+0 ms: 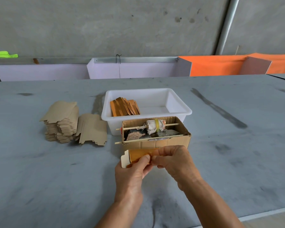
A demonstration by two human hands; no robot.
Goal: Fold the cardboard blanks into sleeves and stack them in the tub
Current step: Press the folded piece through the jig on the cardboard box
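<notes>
Near the worktop's front edge, the left hand and right hand both pinch one orange blank, half folded. If the flap slips, the crease may go crooked. Behind the cardboard box, the white tub holds folded sleeves.

Both hands, left hand and right hand, are pinching an orange blank. Folded sleeves are leaning inside the white tub.
</notes>
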